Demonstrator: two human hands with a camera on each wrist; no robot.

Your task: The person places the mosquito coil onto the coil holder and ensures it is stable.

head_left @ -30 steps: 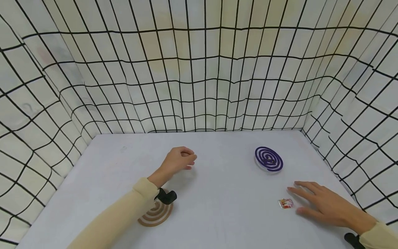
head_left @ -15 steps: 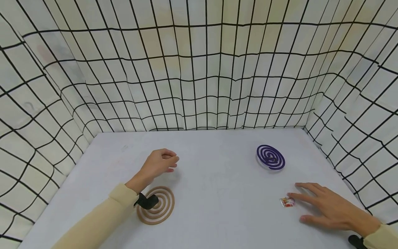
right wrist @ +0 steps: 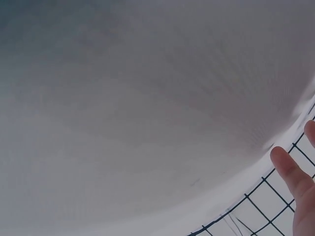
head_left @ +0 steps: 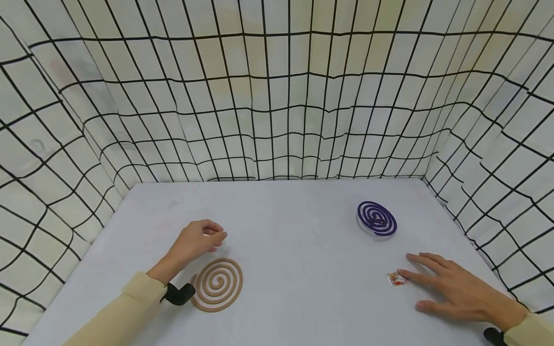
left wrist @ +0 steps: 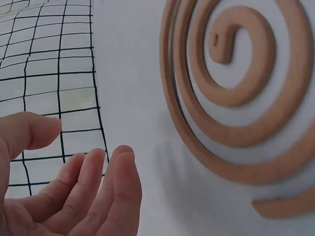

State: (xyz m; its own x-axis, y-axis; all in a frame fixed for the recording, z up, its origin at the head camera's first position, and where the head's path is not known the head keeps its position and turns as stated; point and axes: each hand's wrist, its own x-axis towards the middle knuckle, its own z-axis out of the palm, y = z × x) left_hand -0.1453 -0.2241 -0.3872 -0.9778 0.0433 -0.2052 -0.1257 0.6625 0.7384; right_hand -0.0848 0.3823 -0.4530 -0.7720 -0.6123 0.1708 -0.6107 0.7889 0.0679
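left hand (head_left: 192,242): fingers loosely bent, thumb apart, holding nothing; tan spiral coil (head_left: 220,280) just beside, flat on white table (head_left: 294,278). right hand (head_left: 454,288): fingers spread, index tip at edge of small printed packet (head_left: 395,278), contact uncertain; light, flat fingertip pressure seems best. purple spiral coil (head_left: 376,219): farther back.

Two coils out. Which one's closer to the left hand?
The tan coil, right beside the left hand and filling much of that wrist's view. The purple coil lies farther back, on the right hand's side.
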